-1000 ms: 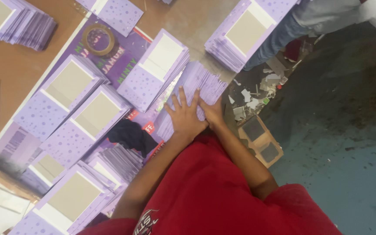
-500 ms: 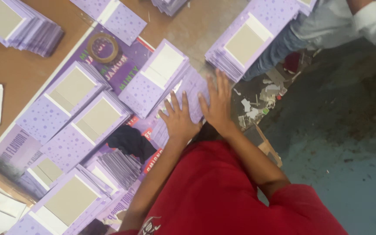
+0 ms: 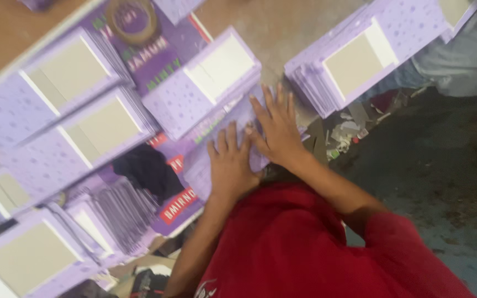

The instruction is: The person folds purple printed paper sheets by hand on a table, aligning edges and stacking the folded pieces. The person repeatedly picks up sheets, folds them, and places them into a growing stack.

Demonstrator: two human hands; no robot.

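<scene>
Since a second ago both hands have slid up the pile. Left hand (image 3: 232, 165) and right hand (image 3: 276, 128) press flat, fingers spread, grasping nothing, on a lilac flattened carton stack (image 3: 205, 168); finished stacks (image 3: 354, 58) sit at one o'clock.

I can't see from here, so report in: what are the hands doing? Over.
Left hand and right hand open, flat on the purple card stack. Other stacks crowd close.

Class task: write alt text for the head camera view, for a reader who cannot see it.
Left hand and right hand press flat, side by side, on a lilac sheet, among stacks of lilac cards with pale windows.
</scene>
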